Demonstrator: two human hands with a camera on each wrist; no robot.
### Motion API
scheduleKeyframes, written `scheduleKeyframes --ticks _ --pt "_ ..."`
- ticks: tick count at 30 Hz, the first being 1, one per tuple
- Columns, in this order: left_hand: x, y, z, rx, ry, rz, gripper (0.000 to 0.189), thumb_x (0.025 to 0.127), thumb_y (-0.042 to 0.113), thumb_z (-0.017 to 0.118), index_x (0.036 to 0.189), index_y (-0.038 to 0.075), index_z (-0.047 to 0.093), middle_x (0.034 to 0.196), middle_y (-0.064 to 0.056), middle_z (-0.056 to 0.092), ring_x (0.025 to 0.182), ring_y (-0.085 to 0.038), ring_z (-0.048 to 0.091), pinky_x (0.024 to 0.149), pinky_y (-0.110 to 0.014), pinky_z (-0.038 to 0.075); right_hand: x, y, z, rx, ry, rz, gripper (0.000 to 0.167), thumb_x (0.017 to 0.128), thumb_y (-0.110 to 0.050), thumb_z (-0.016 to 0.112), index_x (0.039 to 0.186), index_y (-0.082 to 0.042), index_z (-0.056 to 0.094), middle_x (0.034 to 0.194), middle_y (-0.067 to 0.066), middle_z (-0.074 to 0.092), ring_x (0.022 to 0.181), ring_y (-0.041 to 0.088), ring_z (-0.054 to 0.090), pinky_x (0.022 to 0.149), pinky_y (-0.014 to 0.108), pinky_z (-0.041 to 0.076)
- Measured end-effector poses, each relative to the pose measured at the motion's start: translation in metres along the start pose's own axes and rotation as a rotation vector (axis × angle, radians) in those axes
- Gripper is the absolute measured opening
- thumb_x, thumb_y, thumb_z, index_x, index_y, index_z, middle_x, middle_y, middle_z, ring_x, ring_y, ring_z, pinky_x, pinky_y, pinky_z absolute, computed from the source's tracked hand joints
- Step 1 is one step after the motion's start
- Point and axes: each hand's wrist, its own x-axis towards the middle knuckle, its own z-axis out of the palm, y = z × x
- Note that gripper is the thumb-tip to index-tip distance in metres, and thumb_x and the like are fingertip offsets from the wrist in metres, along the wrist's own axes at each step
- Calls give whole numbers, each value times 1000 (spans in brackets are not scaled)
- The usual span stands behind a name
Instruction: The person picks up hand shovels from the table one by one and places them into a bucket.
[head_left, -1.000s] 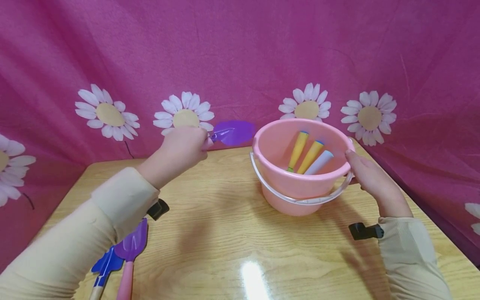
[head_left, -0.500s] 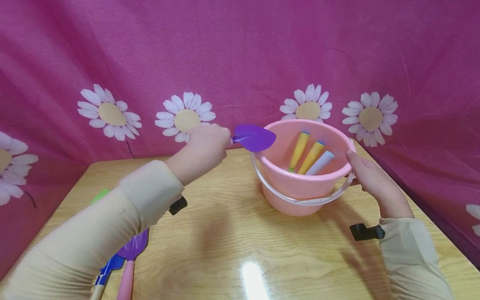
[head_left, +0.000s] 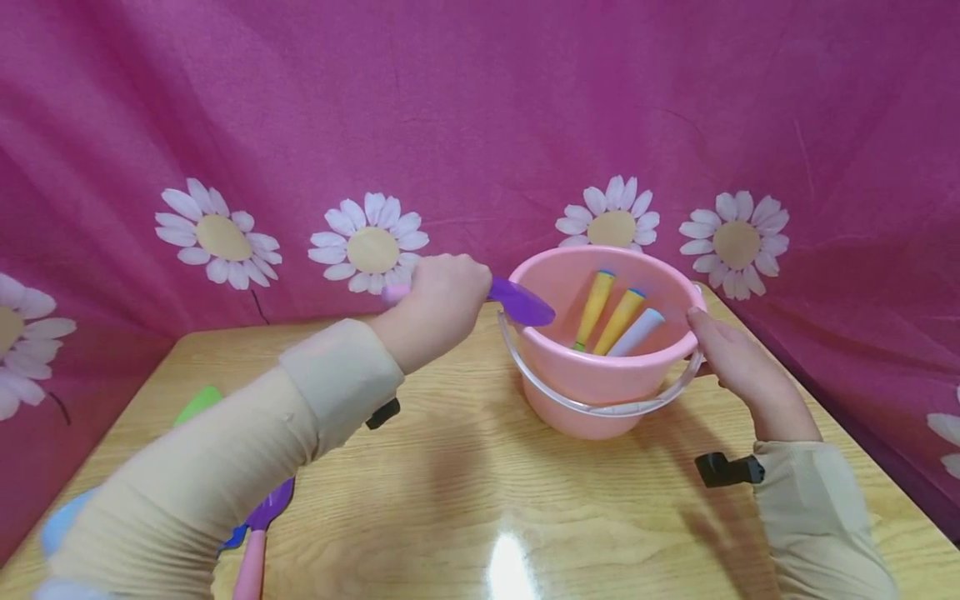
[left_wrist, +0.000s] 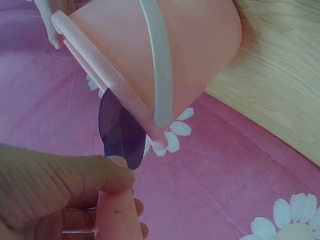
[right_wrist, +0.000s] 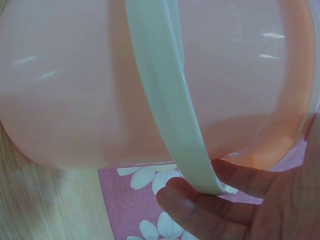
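My left hand (head_left: 442, 308) grips the pink handle of a toy trowel with a purple blade (head_left: 527, 305). That blade lies over the left rim of a pink bucket (head_left: 577, 387), its tip just inside the mouth. In the left wrist view, my thumb lies along the trowel handle (left_wrist: 117, 215). My right hand (head_left: 738, 367) holds the bucket's right rim, thumb on top. The right wrist view has its fingers (right_wrist: 182, 200) by the end of the white bail handle (right_wrist: 170, 110). Two yellow handles (head_left: 596, 310) and a pale lilac handle (head_left: 636, 333) lean inside the bucket; their lower ends are hidden.
Left of the bucket, a purple toy shovel (head_left: 253, 558) with a pink handle lies on the wooden table (head_left: 390, 500). Blue, light blue (head_left: 67, 518) and green pieces (head_left: 197, 403) are partly covered by my left sleeve. A magenta flowered cloth (head_left: 480, 125) hangs behind.
My left hand has moved right with the trowel, bringing its blade from left of the bucket to over the rim, tip now angled down. The right hand stays on the rim.
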Motion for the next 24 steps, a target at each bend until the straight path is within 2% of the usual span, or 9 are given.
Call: scheduleKeyframes --ticks 3,11,15,19,24 --pt "4 7 -2 37 -7 9 18 82 1 54 82 13 67 75 -2 63 68 -17 59 51 -33 48 0 0 -1 4 -8 4 72 92 -54 10 121 4 41 121 30 44 102 44 50 68 47 40" --pt "15 28 -1 93 -110 -10 18 88 10 52 99 14 66 89 -3 62 79 -19 57 59 -34 48 -1 0 0 9 -10 10 72 92 -55 11 118 4 42 121 31 44 102 44 50 67 45 41" --pt "18 37 2 137 -136 17 20 90 14 50 102 16 65 89 -1 61 78 -17 56 60 -34 47 -2 0 1 10 -8 6 72 92 -55 11 118 5 42 120 31 44 101 43 51 67 46 41" --pt "20 44 3 188 -148 49 22 90 13 49 103 19 65 89 0 60 75 -14 53 59 -32 44 -2 0 1 18 -4 2 73 92 -55 12 118 5 42 119 31 45 99 42 52 68 47 41" --pt "23 53 2 248 -121 88 22 90 15 49 104 22 65 91 3 62 75 -13 53 65 -35 44 -2 1 0 24 2 -5 72 92 -55 12 118 6 42 117 31 46 99 41 52 68 47 41"
